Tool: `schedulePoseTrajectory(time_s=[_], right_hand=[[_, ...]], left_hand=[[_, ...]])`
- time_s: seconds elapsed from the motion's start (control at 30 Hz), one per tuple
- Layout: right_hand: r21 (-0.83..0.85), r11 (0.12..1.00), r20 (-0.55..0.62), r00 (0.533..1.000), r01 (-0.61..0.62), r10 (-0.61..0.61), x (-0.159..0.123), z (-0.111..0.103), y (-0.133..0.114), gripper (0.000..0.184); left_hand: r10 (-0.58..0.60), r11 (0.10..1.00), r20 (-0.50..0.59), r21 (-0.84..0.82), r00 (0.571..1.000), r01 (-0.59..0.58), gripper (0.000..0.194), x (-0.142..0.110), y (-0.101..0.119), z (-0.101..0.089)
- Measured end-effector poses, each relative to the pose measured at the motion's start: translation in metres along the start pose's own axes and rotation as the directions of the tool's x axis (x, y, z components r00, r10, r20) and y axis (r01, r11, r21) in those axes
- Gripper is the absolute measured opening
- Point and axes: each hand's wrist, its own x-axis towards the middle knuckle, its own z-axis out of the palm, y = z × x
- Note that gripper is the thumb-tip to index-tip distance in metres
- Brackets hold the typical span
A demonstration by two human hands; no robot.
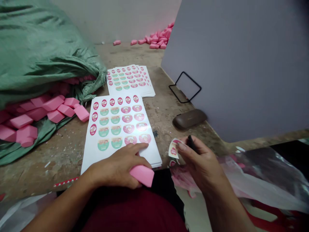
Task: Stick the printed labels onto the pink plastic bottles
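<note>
My left hand (122,164) lies over the near edge of a sheet of stickers (88,154), forefinger stretched across the lowest row. Its lower fingers are wrapped round a pink faceted block (143,175). Just right of the sheet, my right hand (200,158) pinches a small pale label with a pink print (174,149) between thumb and fingers. A thin black tool (192,144) also sticks up from that hand; its kind is unclear. The sheet carries rows of oval pink, half-round green and half-round pink stickers.
Behind lies a second sticker stack (145,91). A green sack (48,48) spills pink blocks (53,103) at left; more pink blocks (160,38) sit at the back. A brown case (189,119), a black wire stand (184,87) and a grey panel (241,64) stand at right.
</note>
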Motion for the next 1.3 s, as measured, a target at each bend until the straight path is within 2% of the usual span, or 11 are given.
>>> schedulePoseTrajectory(time_s=[0.07, 0.13, 0.2, 0.27, 0.3, 0.37, 0.47, 0.57, 0.67, 1.07, 1.3], right_hand=[[0.012, 1.000, 0.015, 1.000, 0.004, -0.004, -0.004, 0.003, -0.005, 0.035], [0.010, 1.000, 0.042, 0.999, 0.028, -0.029, -0.007, 0.011, -0.009, 0.035], [-0.023, 0.997, 0.076, 0.994, 0.079, -0.077, -0.009, 0.024, -0.011, 0.031], [-0.071, 0.988, 0.143, 0.982, 0.136, -0.125, -0.009, 0.037, -0.010, 0.027], [-0.091, 0.982, 0.177, 0.973, 0.168, -0.150, -0.009, 0.044, -0.010, 0.026], [-0.114, 0.973, 0.237, 0.956, 0.203, -0.171, -0.008, 0.057, -0.009, 0.025], [-0.136, 0.966, 0.267, 0.947, 0.218, -0.176, -0.008, 0.073, -0.010, 0.034], [-0.184, 0.945, 0.252, 0.943, 0.269, -0.219, -0.009, 0.081, -0.013, 0.033], [-0.238, 0.917, 0.245, 0.933, 0.321, -0.264, -0.010, 0.085, -0.014, 0.029], [-0.259, 0.900, 0.283, 0.918, 0.350, -0.276, -0.009, 0.086, -0.013, 0.029], [-0.274, 0.874, 0.287, 0.902, 0.400, -0.323, -0.006, 0.087, -0.014, 0.026]], left_hand=[[-0.044, 0.983, -0.068, -0.183, 0.997, 0.031, 0.044, -0.005, -0.002, -0.003], [-0.139, 0.895, -0.160, -0.442, 0.977, 0.055, 0.043, -0.011, -0.004, -0.001], [-0.257, 0.696, -0.224, -0.718, 0.940, 0.019, 0.044, -0.016, -0.004, 0.007], [-0.343, 0.434, -0.244, -0.897, 0.907, -0.078, 0.050, -0.019, -0.003, 0.017], [-0.379, 0.318, -0.251, -0.939, 0.891, -0.129, 0.054, -0.019, -0.002, 0.022], [-0.428, 0.156, -0.273, -0.961, 0.862, -0.227, 0.062, -0.018, 0.000, 0.030], [-0.455, 0.044, -0.320, -0.940, 0.831, -0.338, 0.056, -0.016, 0.002, 0.035], [-0.468, 0.008, -0.355, -0.917, 0.809, -0.398, 0.048, -0.015, 0.001, 0.038], [-0.484, 0.019, -0.363, -0.914, 0.796, -0.406, 0.050, -0.014, 0.001, 0.040], [-0.479, 0.088, -0.368, -0.924, 0.797, -0.373, 0.049, -0.012, 0.003, 0.040], [-0.474, 0.125, -0.376, -0.924, 0.796, -0.362, 0.052, -0.014, 0.004, 0.040]])
